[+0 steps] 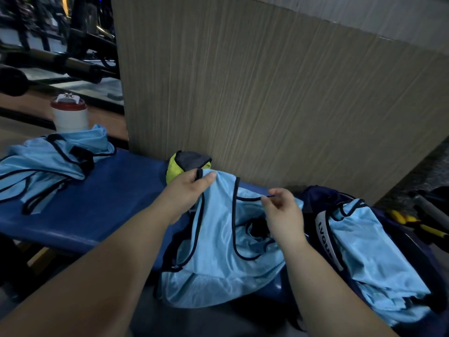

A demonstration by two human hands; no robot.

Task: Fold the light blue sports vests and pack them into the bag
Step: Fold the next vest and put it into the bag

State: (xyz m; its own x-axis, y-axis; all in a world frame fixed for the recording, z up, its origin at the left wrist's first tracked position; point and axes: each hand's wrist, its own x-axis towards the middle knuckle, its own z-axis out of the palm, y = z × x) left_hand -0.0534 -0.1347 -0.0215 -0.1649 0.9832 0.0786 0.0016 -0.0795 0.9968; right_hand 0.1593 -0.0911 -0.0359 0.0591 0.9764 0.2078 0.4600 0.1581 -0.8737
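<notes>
Dim room, wood-grain wall (267, 93) behind blue bench (85, 203)

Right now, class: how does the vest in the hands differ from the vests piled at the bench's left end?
The held vest is pinched at its trim by the left hand and right hand; the pile lies untouched on the bench. The held vest hangs spread out; the pile is crumpled. Both are light blue with dark edging.
</notes>
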